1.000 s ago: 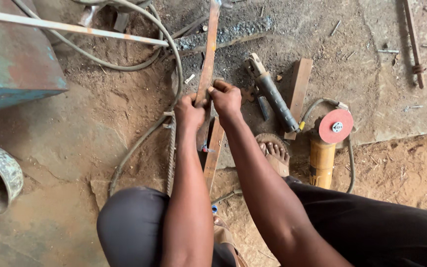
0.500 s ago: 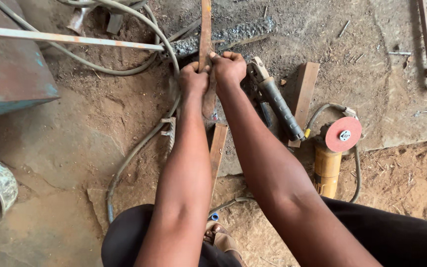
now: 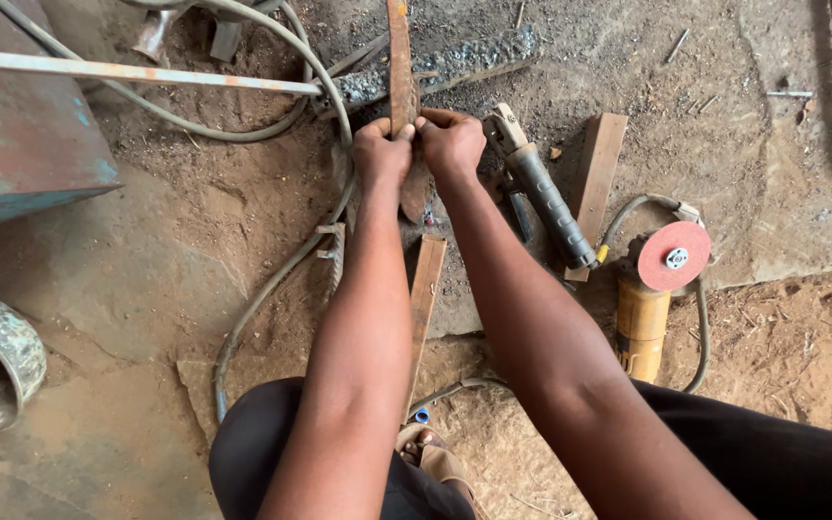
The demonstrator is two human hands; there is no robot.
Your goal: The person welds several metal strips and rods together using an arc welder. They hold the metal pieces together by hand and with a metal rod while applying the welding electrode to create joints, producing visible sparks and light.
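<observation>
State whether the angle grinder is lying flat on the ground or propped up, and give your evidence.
Lying on the ground. The angle grinder rests on the dirt with its red disc facing up and its yellow body lengthwise; no hand touches it.

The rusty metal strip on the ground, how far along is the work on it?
Done: the angle grinder and the black-handled welding holder lie set down on the ground beside the work. In hand: both hands, left hand and right hand, grip the rusty flat strip together. Left: no weld or cut on the strip can be made out.
</observation>
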